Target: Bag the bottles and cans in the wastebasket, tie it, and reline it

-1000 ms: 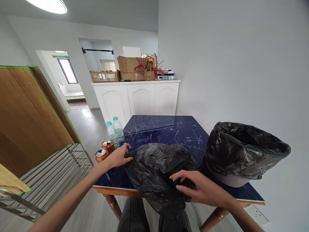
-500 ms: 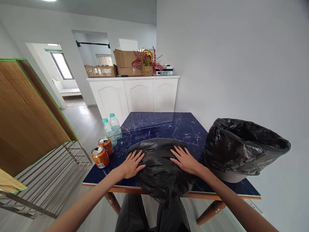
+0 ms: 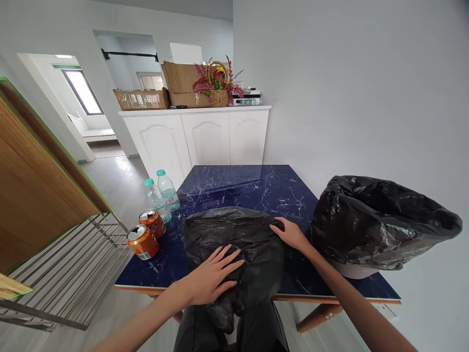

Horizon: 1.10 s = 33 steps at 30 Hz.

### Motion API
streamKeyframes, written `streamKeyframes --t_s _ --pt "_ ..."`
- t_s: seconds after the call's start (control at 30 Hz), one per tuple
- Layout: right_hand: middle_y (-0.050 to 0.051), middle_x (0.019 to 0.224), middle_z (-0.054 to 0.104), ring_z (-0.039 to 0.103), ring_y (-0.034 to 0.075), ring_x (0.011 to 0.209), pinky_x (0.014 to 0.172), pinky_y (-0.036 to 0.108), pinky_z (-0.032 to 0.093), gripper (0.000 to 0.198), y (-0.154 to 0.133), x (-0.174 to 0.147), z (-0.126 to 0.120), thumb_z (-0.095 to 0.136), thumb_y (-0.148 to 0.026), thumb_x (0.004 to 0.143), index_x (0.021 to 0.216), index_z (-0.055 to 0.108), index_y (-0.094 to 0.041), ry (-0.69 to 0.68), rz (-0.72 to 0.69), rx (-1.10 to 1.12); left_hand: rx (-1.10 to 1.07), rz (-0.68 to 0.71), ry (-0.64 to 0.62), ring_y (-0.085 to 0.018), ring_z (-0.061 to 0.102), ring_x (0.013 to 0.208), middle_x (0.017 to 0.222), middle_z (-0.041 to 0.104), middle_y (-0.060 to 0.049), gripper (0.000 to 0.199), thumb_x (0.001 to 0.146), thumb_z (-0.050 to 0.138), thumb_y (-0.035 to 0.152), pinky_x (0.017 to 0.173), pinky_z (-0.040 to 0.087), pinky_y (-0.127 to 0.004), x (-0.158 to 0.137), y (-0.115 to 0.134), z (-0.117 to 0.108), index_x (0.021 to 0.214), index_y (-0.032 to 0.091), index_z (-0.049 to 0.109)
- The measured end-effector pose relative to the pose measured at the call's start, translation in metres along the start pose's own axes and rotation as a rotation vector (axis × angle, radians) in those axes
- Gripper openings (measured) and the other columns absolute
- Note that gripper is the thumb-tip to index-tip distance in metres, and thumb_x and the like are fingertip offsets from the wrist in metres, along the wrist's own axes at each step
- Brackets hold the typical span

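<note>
A black plastic bag [image 3: 234, 230] lies spread over the near part of the dark blue table [image 3: 256, 188], its lower end hanging over the front edge towards my legs. My left hand [image 3: 212, 278] rests flat on the bag's lower middle, fingers spread. At the bag's upper right corner, my right hand [image 3: 291, 234] has its fingers curled onto the edge, thumb below, pinching the plastic. To the right stands a bin [image 3: 350, 269] lined with another black bag [image 3: 366, 230], its mouth open.
Two orange cans [image 3: 142, 242] stand on the table's left side, opened at the top. Behind them are two clear bottles [image 3: 166, 188] with teal caps. A metal rack [image 3: 73, 259] is at the left. White cabinets [image 3: 210, 137] carry cardboard boxes [image 3: 142, 99] and a flower basket [image 3: 219, 98].
My left hand has slid down the bag towards me. My right hand has gone from lying flat to gripping the upper right corner. The bag looks more spread out; the view has shifted slightly.
</note>
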State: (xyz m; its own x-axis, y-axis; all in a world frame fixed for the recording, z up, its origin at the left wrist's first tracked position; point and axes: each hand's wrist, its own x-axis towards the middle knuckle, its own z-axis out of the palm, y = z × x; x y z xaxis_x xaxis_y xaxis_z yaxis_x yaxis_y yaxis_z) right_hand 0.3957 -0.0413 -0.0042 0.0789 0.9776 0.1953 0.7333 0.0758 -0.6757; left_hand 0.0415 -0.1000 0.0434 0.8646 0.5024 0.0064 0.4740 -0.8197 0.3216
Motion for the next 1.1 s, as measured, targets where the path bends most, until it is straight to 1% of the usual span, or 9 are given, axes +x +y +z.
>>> streamKeyframes --t_s 0.1,0.23,0.4,0.57,0.7,0.8,0.93,1.0,1.1 --pt "0.006 0.091 0.079 0.076 0.029 0.087 0.079 0.041 0.060 0.023 -0.002 -0.001 -0.003 0.073 -0.045 0.086 0.094 0.073 -0.024 -0.133 0.004 0.136 -0.009 -0.043 -0.011 -0.030 0.030 0.163 0.172 0.039 0.000 0.062 0.105 0.047 0.019 0.132 0.029 -0.061 -0.023 -0.022 -0.014 0.163 0.040 0.044" --pt "0.008 0.108 0.080 0.078 0.027 0.094 0.074 0.038 0.063 0.032 -0.015 -0.019 -0.012 0.067 -0.056 0.094 0.104 0.072 -0.026 -0.243 0.033 0.351 0.013 -0.251 0.182 -0.029 0.050 0.152 0.154 0.064 -0.004 0.048 0.099 0.046 0.012 0.127 0.041 -0.057 -0.042 -0.036 -0.026 0.136 0.031 0.072" --pt "0.010 0.113 0.080 0.078 0.027 0.098 0.080 0.040 0.066 0.049 -0.028 -0.029 -0.020 0.063 -0.063 0.099 0.134 0.068 -0.028 -0.347 0.096 0.589 0.027 -0.217 0.150 -0.029 0.038 0.159 0.171 0.042 -0.004 0.056 0.111 0.049 0.038 0.129 0.038 -0.053 -0.033 -0.023 -0.012 0.166 0.034 0.038" --pt "0.010 0.108 0.079 0.077 0.028 0.095 0.082 0.042 0.063 0.048 -0.017 -0.021 -0.019 0.060 -0.063 0.098 0.126 0.068 -0.026 -0.220 0.103 0.520 0.114 -0.149 0.001 -0.031 0.026 0.164 0.176 0.029 -0.003 0.067 0.112 0.046 0.044 0.132 0.027 -0.056 -0.048 -0.039 -0.007 0.173 0.038 0.016" --pt "0.008 0.098 0.072 0.071 0.030 0.091 0.079 0.042 0.057 0.043 -0.009 -0.020 -0.009 0.075 -0.056 0.084 0.111 0.064 -0.024 -0.042 0.095 0.346 0.246 -0.304 0.035 -0.037 0.055 0.146 0.158 0.061 -0.010 0.050 0.109 0.049 0.047 0.123 0.040 -0.059 -0.055 -0.049 -0.024 0.156 0.031 0.057" --pt "0.003 0.088 0.065 0.067 0.027 0.083 0.072 0.037 0.052 0.037 -0.016 -0.023 0.000 0.072 -0.052 0.086 0.110 0.061 -0.026 0.006 0.051 0.248 0.303 -0.379 0.185 -0.036 0.064 0.133 0.138 0.074 -0.011 0.042 0.109 0.048 0.049 0.122 0.040 -0.059 -0.021 -0.034 -0.029 0.134 0.027 0.073" --pt "0.001 0.088 0.063 0.067 0.025 0.082 0.069 0.034 0.051 0.039 -0.027 -0.023 0.007 0.068 -0.055 0.091 0.116 0.058 -0.027 -0.023 -0.018 0.190 0.189 -0.266 0.259 -0.033 0.036 0.159 0.170 0.045 -0.008 0.064 0.111 0.039 0.058 0.130 0.031 -0.053 0.054 -0.026 -0.006 0.165 0.024 0.042" --pt "-0.001 0.086 0.062 0.066 0.023 0.079 0.070 0.033 0.051 0.038 -0.025 -0.021 0.006 0.066 -0.056 0.094 0.115 0.056 -0.026 -0.027 -0.037 0.166 0.183 -0.295 0.206 -0.036 0.025 0.164 0.175 0.034 -0.007 0.068 0.111 0.034 0.060 0.131 0.027 -0.059 0.080 -0.043 0.010 0.170 0.025 0.032" --pt "-0.003 0.078 0.057 0.063 0.022 0.069 0.065 0.033 0.051 0.033 -0.012 -0.023 0.000 0.059 -0.056 0.098 0.110 0.055 -0.025 -0.002 -0.032 0.116 0.232 -0.395 0.201 -0.039 0.030 0.162 0.173 0.040 -0.008 0.063 0.111 0.036 0.057 0.129 0.028 -0.065 0.088 -0.085 0.017 0.165 0.026 0.044"
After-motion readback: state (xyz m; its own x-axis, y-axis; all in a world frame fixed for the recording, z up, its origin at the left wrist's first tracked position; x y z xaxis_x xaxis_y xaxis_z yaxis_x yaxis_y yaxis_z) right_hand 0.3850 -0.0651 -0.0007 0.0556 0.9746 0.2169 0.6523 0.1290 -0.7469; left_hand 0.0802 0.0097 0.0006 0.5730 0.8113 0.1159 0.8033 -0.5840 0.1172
